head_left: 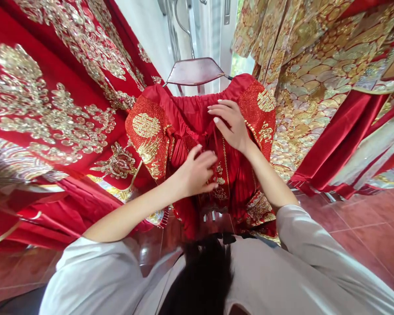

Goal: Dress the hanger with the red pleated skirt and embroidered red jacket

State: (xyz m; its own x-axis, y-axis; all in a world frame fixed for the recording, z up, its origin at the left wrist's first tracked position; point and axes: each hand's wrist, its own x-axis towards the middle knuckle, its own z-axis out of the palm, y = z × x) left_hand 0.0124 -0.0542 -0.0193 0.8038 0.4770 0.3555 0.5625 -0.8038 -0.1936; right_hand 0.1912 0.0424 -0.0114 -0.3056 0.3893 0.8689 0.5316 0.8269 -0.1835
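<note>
A red dress jacket (pixel 201 118) with gold embroidery on its shoulders hangs in front of me on a hanger (pixel 197 71). My right hand (pixel 231 124) rests on the right side of its neckline. Its fingers are extended to the left, slightly apart, with nothing visibly held. Just lower and to the left, my left hand (pixel 198 173) is over the upper front of the jacket. Its fingers are bent but parted, with the thumb away from them and nothing visible in them; slight blur softens the fingertips. Cloth beneath both palms is hidden.
Red gowns with silvery-gold beading (pixel 52 105) hang close on the left. Gold scale-patterned garments (pixel 308 96) hang on the right beside red velvet cloth (pixel 334 144). A metal frame (pixel 226 26) stands behind the hanger. Reddish tiles (pixel 364 223) cover the floor.
</note>
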